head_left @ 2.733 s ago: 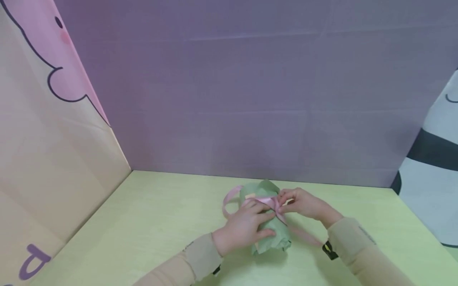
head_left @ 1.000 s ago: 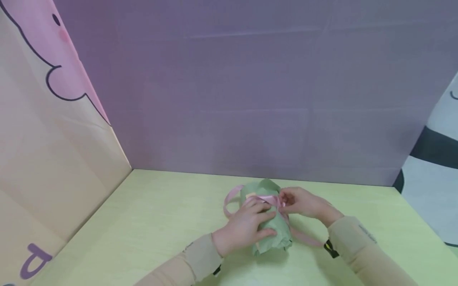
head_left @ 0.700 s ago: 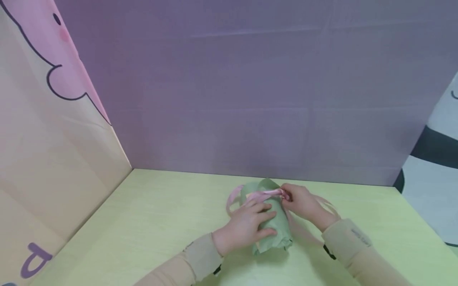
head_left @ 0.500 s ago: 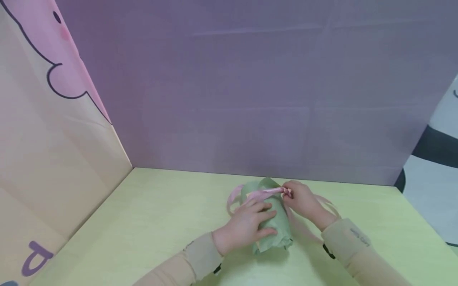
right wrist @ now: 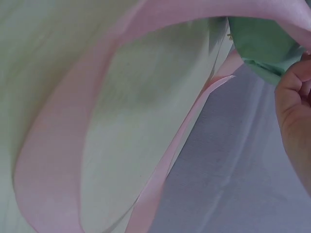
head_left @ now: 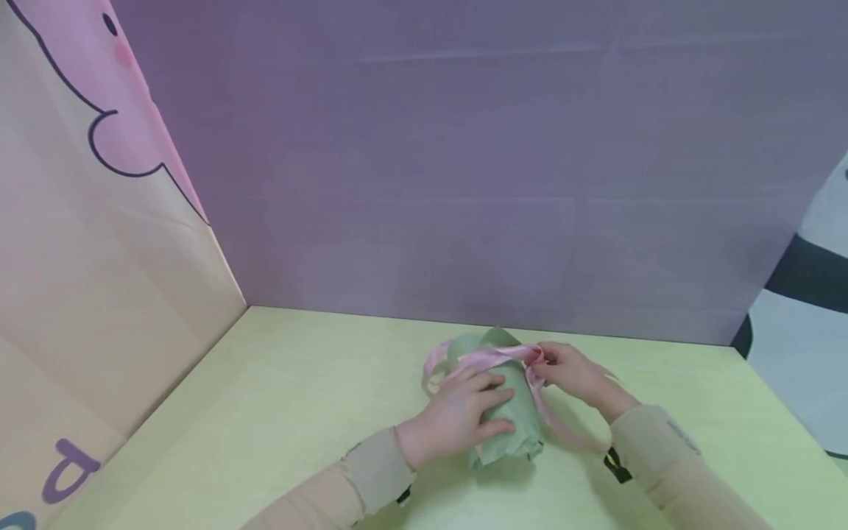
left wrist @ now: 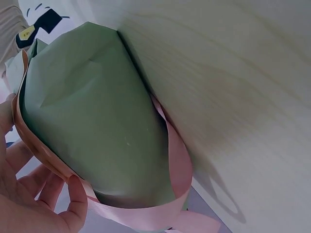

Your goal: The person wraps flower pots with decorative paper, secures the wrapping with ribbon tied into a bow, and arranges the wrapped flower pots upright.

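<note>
A bundle wrapped in green paper (head_left: pixel 517 412) lies on the table, its crumpled end towards me. My left hand (head_left: pixel 457 416) rests across it with fingers spread, holding it down. In the left wrist view, the left fingertips (left wrist: pixel 77 194) press along the paper's edge and the ribbon. A pink ribbon (head_left: pixel 493 358) crosses over the bundle, and its loop curls out on the far left side. At the bundle's right, my right hand (head_left: pixel 573 375) pinches the ribbon between thumb and fingers. In the right wrist view a long ribbon loop (right wrist: pixel 48 145) hangs near that hand.
The pale yellow-green table (head_left: pixel 298 383) meets a purple-grey back panel (head_left: pixel 411 184). A cartoon-printed panel (head_left: pixel 126 265) stands at the left, and a black-and-white printed one (head_left: pixel 811 331) at the right. A ribbon tail (head_left: pixel 563 430) trails towards the right sleeve.
The right hand has drawn the ribbon up and right off the bundle, then shifted slightly right and down with its fingers rearranged. The left hand has stayed on the bundle.
</note>
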Motion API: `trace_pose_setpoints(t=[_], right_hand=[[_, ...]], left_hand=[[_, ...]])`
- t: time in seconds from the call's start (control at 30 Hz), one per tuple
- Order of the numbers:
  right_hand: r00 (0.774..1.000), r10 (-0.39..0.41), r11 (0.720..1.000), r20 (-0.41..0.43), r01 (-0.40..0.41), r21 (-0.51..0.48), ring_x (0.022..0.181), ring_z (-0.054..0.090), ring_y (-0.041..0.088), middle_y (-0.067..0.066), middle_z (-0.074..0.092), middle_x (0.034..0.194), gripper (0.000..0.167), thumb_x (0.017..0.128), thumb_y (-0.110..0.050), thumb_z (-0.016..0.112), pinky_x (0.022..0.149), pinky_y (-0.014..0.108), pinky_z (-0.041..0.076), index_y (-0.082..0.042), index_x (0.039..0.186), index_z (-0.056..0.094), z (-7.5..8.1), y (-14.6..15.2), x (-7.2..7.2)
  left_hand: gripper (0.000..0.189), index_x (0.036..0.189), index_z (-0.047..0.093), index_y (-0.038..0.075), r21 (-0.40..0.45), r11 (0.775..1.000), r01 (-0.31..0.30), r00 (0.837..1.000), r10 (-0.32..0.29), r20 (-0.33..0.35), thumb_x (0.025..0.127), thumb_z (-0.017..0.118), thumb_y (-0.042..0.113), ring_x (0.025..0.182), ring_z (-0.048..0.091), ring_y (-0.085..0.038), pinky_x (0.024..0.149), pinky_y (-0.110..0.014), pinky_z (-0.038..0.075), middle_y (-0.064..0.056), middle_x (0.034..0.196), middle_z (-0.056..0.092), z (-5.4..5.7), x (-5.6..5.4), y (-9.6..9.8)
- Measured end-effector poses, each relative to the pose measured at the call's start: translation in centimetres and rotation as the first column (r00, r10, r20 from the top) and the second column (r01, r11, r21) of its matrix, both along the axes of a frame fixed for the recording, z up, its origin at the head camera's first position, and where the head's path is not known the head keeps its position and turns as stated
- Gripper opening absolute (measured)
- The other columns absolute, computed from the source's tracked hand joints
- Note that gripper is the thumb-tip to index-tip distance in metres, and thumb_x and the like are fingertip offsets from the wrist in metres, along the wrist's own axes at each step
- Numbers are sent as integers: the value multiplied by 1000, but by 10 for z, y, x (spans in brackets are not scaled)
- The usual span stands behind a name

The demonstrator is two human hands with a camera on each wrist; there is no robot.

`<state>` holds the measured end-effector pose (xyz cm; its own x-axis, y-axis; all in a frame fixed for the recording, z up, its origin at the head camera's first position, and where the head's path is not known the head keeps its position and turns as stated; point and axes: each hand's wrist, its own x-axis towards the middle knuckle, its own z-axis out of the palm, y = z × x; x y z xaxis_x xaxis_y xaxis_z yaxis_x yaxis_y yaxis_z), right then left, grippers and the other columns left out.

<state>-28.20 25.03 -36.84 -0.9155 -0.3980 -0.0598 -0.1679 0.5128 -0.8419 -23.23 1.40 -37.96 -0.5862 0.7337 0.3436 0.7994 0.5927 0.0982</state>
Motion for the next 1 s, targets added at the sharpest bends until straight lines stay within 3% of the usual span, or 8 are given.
trace_pose_setpoints(t=[0.2,0.3,0.47,0.53,0.63,0.8,0.9,1.0], right_hand=[[1000,-26,999,-7,26,46,71,54,10,6,59,82,14,87,0,51,64,26,51,5,98,57,1,-4,4],[991,-91,985,-103,105,138,66,51,12,4,56,76,12,83,2,52,58,25,49,-1,92,60,0,-10,5],[949,-134,950,-285,204,234,53,45,10,1,53,66,15,80,3,52,48,23,43,-6,86,62,-4,-13,3],[949,-113,953,-295,188,238,53,45,8,0,52,66,10,83,1,53,47,23,43,-5,86,59,-4,-11,3],[973,-48,973,-227,97,211,59,52,9,1,56,72,7,88,-4,53,52,24,48,-3,92,58,0,-5,4],[990,116,987,-78,-107,117,80,64,19,15,63,92,25,95,-1,42,71,28,56,10,113,54,11,8,6],[980,161,975,-118,-139,175,84,66,19,16,65,97,26,93,4,41,74,26,56,11,114,55,16,11,8],[958,147,951,-248,-68,303,77,62,11,6,68,89,20,93,3,49,68,24,54,3,105,64,17,9,11]], left_hand=[[52,130,57,20,-13,1000,-12,1000,13,15,88,56,52,126,49,-14,110,-39,33,0,135,55,-1,-1,0],[52,129,58,19,-11,1000,-14,1000,14,15,88,56,51,125,49,-15,111,-39,33,0,135,55,-1,-1,1],[52,129,58,18,-9,1000,-8,1000,8,9,88,56,51,125,49,-15,112,-39,31,-1,134,56,-1,-1,1],[52,129,58,18,-6,1000,-5,1000,5,11,88,56,50,126,49,-15,112,-39,31,-1,134,55,0,0,1],[52,129,58,18,-9,1000,-6,1000,6,8,88,55,51,126,48,-15,113,-38,30,-1,135,55,-1,0,1],[53,128,59,18,-8,1000,-1,1000,1,-13,88,56,52,126,48,-16,112,-36,31,-1,135,54,-1,1,4],[53,128,58,19,-9,1000,-9,1000,8,-17,87,55,53,126,47,-16,110,-37,34,0,136,54,-1,1,6],[54,130,57,21,-15,1000,-19,1000,19,16,87,54,55,126,47,-16,108,-40,36,2,137,52,1,2,6]])
